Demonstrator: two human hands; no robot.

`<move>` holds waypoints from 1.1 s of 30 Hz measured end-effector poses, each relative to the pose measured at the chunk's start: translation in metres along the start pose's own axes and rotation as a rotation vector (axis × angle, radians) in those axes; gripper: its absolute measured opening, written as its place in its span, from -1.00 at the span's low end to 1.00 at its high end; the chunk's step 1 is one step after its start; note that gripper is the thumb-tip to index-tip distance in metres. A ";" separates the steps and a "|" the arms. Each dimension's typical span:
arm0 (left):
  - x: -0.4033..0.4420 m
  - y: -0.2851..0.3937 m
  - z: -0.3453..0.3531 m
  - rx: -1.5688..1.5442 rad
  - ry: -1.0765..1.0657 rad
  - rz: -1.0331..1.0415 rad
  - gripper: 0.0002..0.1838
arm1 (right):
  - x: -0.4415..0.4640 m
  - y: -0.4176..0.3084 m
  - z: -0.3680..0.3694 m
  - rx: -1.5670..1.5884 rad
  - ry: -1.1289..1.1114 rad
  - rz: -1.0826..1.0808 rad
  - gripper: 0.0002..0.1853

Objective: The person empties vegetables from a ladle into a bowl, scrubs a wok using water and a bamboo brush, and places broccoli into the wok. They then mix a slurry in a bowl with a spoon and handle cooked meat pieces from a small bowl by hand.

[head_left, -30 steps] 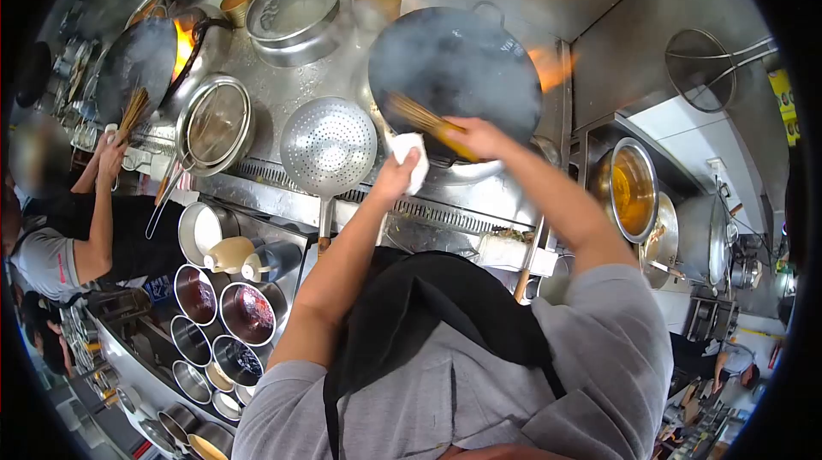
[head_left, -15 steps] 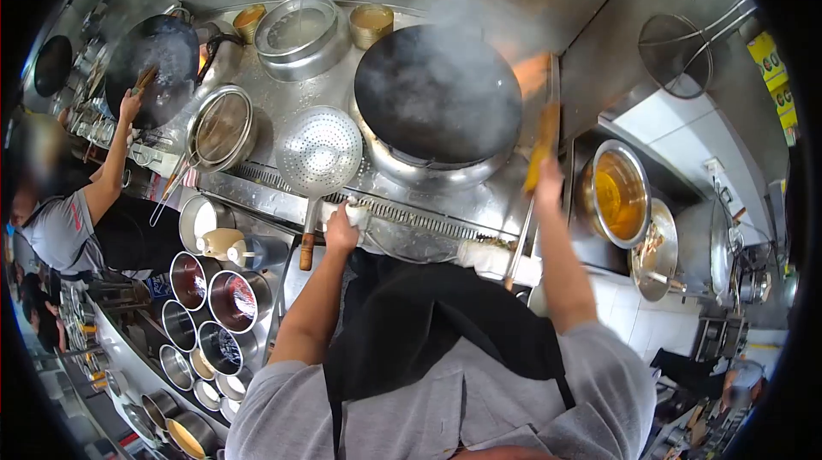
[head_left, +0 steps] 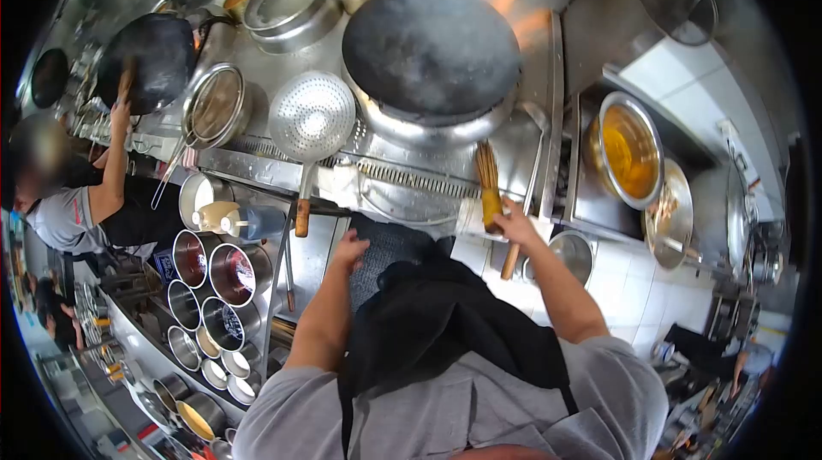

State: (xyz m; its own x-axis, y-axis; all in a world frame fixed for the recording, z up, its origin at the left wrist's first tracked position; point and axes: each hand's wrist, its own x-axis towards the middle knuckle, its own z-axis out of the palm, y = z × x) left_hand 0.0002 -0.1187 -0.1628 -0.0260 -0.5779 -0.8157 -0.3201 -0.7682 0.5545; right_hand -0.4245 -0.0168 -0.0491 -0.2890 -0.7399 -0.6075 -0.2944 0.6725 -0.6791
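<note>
Steamy steel cooktop (head_left: pixel 261 70) up front, with a big dark wok (head_left: pixel 432 53) on its burner and flames (head_left: pixel 531 27) licking past the right side. Right hand (head_left: pixel 512 223) grips the yellow end of a bristle brush (head_left: pixel 488 182), below the wok near the counter's front edge. Left hand (head_left: pixel 349 250) looks bare, fingers loosely curled. Main worry imo: bristles straying into that fire could singe, and a careless swing could knock the ladle handle (head_left: pixel 510 262) right beside the brush hand.
</note>
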 end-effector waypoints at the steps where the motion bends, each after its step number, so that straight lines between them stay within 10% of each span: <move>1: 0.015 0.001 0.007 0.024 0.078 0.032 -0.19 | -0.008 0.006 0.001 -0.036 0.052 -0.081 -0.32; 5: 0.045 0.030 0.033 -0.097 -0.109 0.022 -0.15 | -0.074 -0.001 0.020 -0.229 0.221 -0.165 -0.40; 9: 0.016 0.006 0.040 0.050 -0.243 0.006 -0.22 | -0.133 0.044 0.065 -0.245 -0.079 -0.182 -0.47; 18: -0.056 -0.158 -0.076 1.273 -0.036 0.421 -0.41 | -0.158 0.012 0.132 -0.206 -0.104 -0.322 -0.55; 25: -0.193 -0.012 -0.027 -0.212 -0.693 0.484 -0.67 | -0.151 -0.062 0.197 -0.664 -0.131 -0.528 -0.47; 33: -0.125 0.009 0.018 -0.221 -0.199 0.656 -0.87 | -0.142 -0.080 0.191 -0.897 -0.315 -0.731 -0.57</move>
State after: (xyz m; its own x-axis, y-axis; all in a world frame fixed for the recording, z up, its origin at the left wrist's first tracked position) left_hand -0.0169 -0.0483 -0.0589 -0.3259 -0.8946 -0.3059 0.0193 -0.3297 0.9439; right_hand -0.1865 0.0313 0.0124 0.4099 -0.8393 -0.3573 -0.8620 -0.2284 -0.4525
